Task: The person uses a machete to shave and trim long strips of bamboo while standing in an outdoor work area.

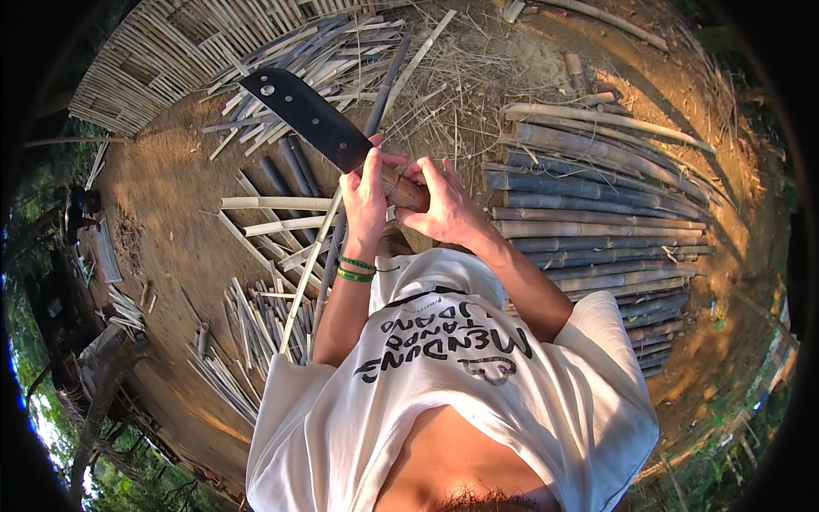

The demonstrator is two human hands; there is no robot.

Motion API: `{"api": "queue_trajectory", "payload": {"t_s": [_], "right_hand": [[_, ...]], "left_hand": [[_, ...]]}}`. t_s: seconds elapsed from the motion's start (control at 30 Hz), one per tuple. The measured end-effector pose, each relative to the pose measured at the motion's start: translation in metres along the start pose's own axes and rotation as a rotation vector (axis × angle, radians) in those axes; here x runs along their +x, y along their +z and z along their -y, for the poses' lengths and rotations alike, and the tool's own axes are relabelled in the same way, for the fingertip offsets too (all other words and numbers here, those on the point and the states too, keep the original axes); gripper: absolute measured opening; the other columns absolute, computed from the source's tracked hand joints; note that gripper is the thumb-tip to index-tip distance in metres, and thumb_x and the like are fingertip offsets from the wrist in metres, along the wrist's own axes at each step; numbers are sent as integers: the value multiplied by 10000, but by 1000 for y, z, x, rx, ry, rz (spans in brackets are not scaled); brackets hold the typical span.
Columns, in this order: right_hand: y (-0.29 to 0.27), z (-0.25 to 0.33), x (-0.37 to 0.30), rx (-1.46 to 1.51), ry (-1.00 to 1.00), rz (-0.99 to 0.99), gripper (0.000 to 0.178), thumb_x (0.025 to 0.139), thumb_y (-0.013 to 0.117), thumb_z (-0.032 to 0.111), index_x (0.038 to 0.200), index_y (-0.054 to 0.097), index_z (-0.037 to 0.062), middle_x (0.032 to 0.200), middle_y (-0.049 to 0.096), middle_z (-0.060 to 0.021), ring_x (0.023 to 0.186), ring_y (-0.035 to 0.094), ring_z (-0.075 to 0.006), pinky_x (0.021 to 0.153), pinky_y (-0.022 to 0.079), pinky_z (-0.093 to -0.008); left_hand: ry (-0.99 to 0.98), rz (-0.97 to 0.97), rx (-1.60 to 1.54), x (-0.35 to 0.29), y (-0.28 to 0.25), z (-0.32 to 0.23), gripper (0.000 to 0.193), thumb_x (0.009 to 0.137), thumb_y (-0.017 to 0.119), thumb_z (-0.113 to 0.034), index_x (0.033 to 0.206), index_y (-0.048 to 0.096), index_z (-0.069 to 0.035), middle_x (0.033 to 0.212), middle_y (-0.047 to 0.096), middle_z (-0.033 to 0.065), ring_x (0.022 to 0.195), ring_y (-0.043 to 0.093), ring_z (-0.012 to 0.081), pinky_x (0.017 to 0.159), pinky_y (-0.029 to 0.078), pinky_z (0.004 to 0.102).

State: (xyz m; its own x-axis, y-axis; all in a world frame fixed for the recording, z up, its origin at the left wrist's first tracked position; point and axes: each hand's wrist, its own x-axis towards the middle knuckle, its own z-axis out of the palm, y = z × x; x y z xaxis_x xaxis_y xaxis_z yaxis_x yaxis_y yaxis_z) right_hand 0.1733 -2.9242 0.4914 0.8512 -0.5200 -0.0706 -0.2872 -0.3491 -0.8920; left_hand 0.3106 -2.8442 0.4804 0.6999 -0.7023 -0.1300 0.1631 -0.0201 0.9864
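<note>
In front of my body I hold a broad machete [311,119]. Its wide black part carries several round silver studs and points to the far left; whether this is a sheath or the bare blade I cannot tell. My left hand [367,205] closes round the place where the black part meets the brown wooden handle [409,194]. At the handle's butt end, my right hand [448,205] grips with bent fingers and thumb. A thin band or cord seems to circle the handle between the hands. Behind my left hand and forearm runs a long pale bamboo strip [309,273].
Stacked bamboo poles [597,205] lie to my right. Split bamboo strips [299,64] are heaped at the far left, with another bundle [264,324] by my left arm. Dry shavings [469,85] cover the ground ahead. A slatted bamboo panel [162,60] lies at the far left.
</note>
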Motion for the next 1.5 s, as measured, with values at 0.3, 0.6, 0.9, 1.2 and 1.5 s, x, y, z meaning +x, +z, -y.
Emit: {"api": "queue_trajectory", "payload": {"t_s": [0.3,0.6,0.9,1.2,1.5], "right_hand": [[-34,-11,11,-118,-131,-109,672,697,802,211,1270,487,54,1149,633,-104,1155,576,-307,1153,197,-585],[-56,11,12,71,-78,-79,607,745,813,237,1222,528,-6,1197,611,-141,1160,566,-333,1022,416,-413],[-66,28,40,18,-315,-117,573,719,821,231,1171,560,-7,1149,590,-119,1028,618,-306,875,515,-386],[-40,35,52,1,-249,-194,510,651,813,223,1042,576,-4,966,628,-148,879,636,-322,769,517,-393],[-12,3,95,-222,-325,-6,497,641,731,231,1048,578,-9,1070,574,-175,1011,577,-363,883,455,-449]], "left_hand": [[111,-71,62,24,39,-29,362,1021,514,-161,1288,548,81,802,691,65,757,622,116,794,502,266],[68,17,-49,29,48,-57,281,1023,482,-162,1104,593,84,779,662,86,767,634,153,812,507,309],[102,36,-188,47,32,-76,347,1031,507,-186,1244,553,84,713,645,51,700,596,113,765,495,274],[-22,11,-435,45,21,-90,417,1025,537,-259,1270,527,78,759,636,72,735,629,161,724,536,316],[-366,-271,-779,73,-8,-33,249,933,672,-208,1013,666,28,646,466,11,608,502,166,651,487,350]]}}
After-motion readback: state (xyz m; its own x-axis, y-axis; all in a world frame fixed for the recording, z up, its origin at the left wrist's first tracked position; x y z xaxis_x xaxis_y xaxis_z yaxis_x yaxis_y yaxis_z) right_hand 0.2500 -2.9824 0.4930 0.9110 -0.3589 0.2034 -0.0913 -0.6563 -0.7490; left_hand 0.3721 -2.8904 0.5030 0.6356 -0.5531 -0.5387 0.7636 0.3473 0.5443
